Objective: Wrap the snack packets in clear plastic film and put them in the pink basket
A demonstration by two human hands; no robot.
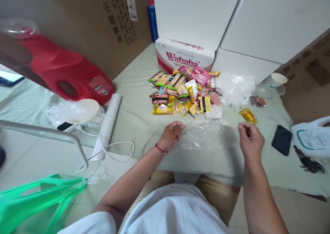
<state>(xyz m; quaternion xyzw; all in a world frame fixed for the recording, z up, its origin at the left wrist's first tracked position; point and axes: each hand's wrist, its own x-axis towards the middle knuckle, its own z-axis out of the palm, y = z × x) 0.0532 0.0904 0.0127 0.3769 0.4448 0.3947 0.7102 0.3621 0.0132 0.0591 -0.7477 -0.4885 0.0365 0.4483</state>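
My left hand (171, 135), with a red bracelet at its wrist, pinches the left edge of a clear plastic bag (201, 137). The bag lies flat and thin above the cloth, in front of a heap of wrapped snacks (177, 89). My right hand (250, 137) is closed in a pinch to the right of the bag. Whether the bag reaches its fingertips I cannot make out. Just beyond that hand lies a yellow packet (248, 115), apart from the heap.
A Wahaha carton (184, 55) stands behind the snacks, with crumpled clear bags (238, 91) to its right. A phone (282, 140) and a white jug (313, 136) are at the right. On the left are a red jug (69, 72), a white roll (108, 124) and a green bag (43, 196).
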